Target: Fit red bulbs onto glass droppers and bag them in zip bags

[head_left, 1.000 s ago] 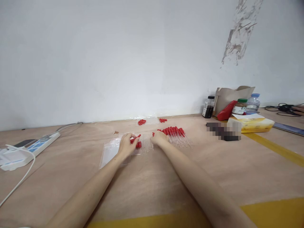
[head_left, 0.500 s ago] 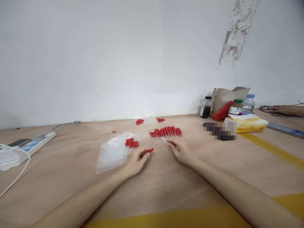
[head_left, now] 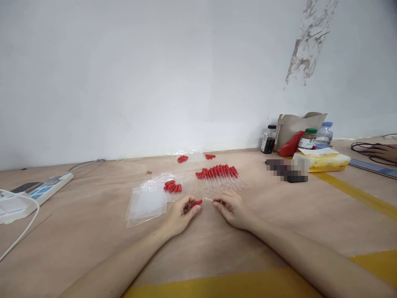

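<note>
My left hand (head_left: 182,215) pinches a red rubber dropper bulb (head_left: 196,203), its end facing right. Opposite it, my right hand (head_left: 232,208) is closed on a thin clear dropper tube (head_left: 208,199), whose tip points at the bulb with a small gap between. Beyond my hands lies a row of droppers with red bulbs (head_left: 217,170), their clear stems toward me. Left of these are several loose clear tubes (head_left: 190,185) and a small pile of red bulbs (head_left: 172,187), next to flat clear plastic bags (head_left: 147,203).
More red bulbs (head_left: 182,159) lie on clear plastic by the wall. A power strip (head_left: 40,196) with cables is at left. At right stand a dark bottle (head_left: 268,140), a bag (head_left: 297,124), jars and a yellow tissue pack (head_left: 328,161). Another person's hand (head_left: 384,152) is at far right.
My right hand has moved toward me and left, bringing the tube down from the dropper row to the bulb. My left hand has shifted slightly toward me with its bulb.
</note>
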A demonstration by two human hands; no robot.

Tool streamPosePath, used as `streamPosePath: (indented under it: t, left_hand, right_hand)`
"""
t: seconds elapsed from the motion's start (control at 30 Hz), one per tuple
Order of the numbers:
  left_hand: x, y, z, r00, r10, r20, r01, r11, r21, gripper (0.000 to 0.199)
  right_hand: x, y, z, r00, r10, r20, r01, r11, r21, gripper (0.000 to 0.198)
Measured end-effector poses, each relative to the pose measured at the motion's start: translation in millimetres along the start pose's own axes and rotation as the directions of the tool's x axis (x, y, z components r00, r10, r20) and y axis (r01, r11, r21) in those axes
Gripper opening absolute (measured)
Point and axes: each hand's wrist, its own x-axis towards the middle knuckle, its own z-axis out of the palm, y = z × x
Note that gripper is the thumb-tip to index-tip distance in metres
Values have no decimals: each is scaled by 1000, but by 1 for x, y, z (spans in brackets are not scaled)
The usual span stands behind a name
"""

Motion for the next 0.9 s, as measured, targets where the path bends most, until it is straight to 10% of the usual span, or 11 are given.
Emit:
streamPosePath:
  t: [0.9]
  left_hand:
    - [-5, 14, -5, 970, 221, 99, -230, 968, 100, 18]
  right_hand:
    - [2, 8, 2, 981, -141, 130, 154, 983, -101, 22]
